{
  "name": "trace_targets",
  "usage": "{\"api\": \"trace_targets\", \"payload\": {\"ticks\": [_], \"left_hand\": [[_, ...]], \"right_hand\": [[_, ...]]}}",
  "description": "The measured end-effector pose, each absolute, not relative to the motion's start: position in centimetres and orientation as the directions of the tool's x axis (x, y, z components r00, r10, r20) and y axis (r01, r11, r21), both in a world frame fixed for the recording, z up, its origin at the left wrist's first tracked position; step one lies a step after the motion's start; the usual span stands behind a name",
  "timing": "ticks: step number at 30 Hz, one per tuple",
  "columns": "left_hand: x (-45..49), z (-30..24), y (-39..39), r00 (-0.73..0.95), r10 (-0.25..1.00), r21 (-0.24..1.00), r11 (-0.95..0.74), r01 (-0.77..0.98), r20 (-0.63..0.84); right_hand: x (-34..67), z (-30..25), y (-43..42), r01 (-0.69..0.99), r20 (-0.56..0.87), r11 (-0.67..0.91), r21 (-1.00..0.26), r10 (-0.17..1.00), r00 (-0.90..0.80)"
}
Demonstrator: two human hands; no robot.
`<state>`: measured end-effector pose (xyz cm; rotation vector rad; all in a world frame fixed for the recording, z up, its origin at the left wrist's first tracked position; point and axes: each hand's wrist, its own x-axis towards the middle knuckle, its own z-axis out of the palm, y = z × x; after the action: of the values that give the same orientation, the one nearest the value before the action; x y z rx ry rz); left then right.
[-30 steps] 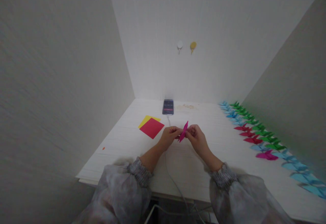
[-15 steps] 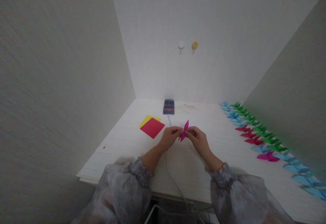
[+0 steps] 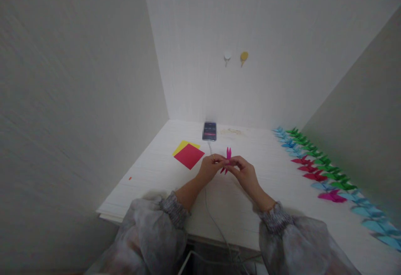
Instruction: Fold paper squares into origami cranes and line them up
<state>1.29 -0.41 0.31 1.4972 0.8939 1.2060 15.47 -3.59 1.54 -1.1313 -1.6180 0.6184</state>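
Between my two hands, above the white table, is a magenta folded paper piece (image 3: 228, 154), with narrow points sticking out at its far and near ends. The fingertips of my left hand (image 3: 210, 167) pinch its left side; a ring shows on one finger. From the right, my right hand (image 3: 244, 170) pinches it with thumb and fingers, and the fingertips of both hands nearly meet. They cover the middle of the fold. Left of my left hand, a red paper square (image 3: 189, 156) lies partly over a yellow paper square (image 3: 178, 146).
A phone (image 3: 209, 131) lies by the back wall, its cable (image 3: 208, 208) running to the front edge. Rows of folded paper cranes, green (image 3: 328, 168), blue (image 3: 369, 212), red (image 3: 315, 176) and magenta (image 3: 332, 196), line the table's right. Two hooks (image 3: 244, 56) hang on the wall.
The magenta piece has turned, and its far end now shows two narrow points instead of one broad one. My right fingers have closed in nearer to the left ones. The view has shifted slightly.
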Motion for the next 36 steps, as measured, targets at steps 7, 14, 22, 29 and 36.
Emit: {"api": "trace_targets", "payload": {"ticks": [7, 14, 22, 29, 36], "left_hand": [[1.4, 0.2, -0.5, 0.217, 0.932, 0.953, -0.302, 0.018, 0.292], [1.7, 1.0, -1.3, 0.180, 0.922, 0.908, -0.374, 0.188, 0.342], [1.9, 1.7, -1.8, 0.193, 0.934, 0.949, -0.313, 0.041, 0.300], [1.9, 1.6, -1.6, 0.123, 0.894, 0.892, -0.442, 0.097, 0.430], [2.0, 1.5, -1.5, 0.085, 0.929, 0.932, -0.363, 0.017, 0.360]], "right_hand": [[15.5, 1.2, -3.4, 0.191, 0.290, 0.279, -0.941, 0.956, 0.035], [15.1, 1.4, -3.5, 0.047, 0.208, 0.205, -0.978, 0.973, 0.101], [14.9, 1.0, -3.5, 0.019, 0.254, 0.254, -0.967, 0.953, 0.165], [14.6, 1.3, -3.5, -0.026, 0.260, 0.268, -0.963, 0.950, 0.170], [14.5, 1.1, -3.5, -0.061, 0.257, 0.269, -0.961, 0.953, 0.161]]}}
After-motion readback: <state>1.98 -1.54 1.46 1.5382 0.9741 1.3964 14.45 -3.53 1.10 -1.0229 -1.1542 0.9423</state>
